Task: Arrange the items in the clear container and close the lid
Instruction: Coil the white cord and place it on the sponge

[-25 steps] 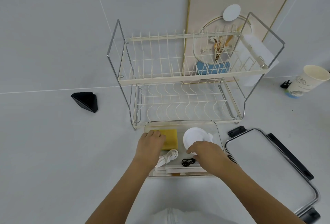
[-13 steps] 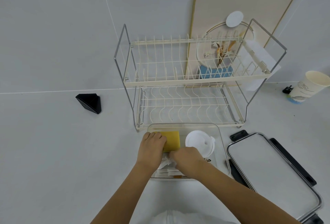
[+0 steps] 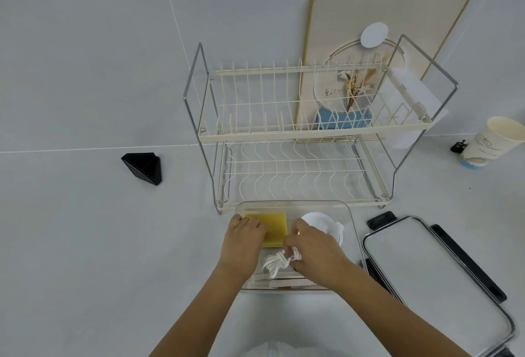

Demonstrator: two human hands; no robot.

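Note:
The clear container (image 3: pixel 350 216) stands open on the white surface in front of the dish rack. Inside lie a yellow sponge (image 3: pixel 273 226), a white round lid-like piece (image 3: pixel 322 223), a coiled white cable (image 3: pixel 277 264) and flat white items near the front wall. My left hand (image 3: pixel 244 240) rests palm down on the sponge's left part. My right hand (image 3: pixel 315 248) pinches the white cable at its upper end. The container's lid (image 3: pixel 434 280), grey with black latches, lies flat to the right of the container.
A two-tier cream wire dish rack (image 3: pixel 298 132) stands right behind the container. A gold-rimmed board (image 3: pixel 392 15) leans on the wall behind it. A paper cup (image 3: pixel 491 143) lies tilted at far right. A black wedge-shaped object (image 3: pixel 145 167) sits to the left.
My right hand moved left from the container's right side to the white cable and took hold of it. My left hand stayed on the sponge. The view shifted slightly.

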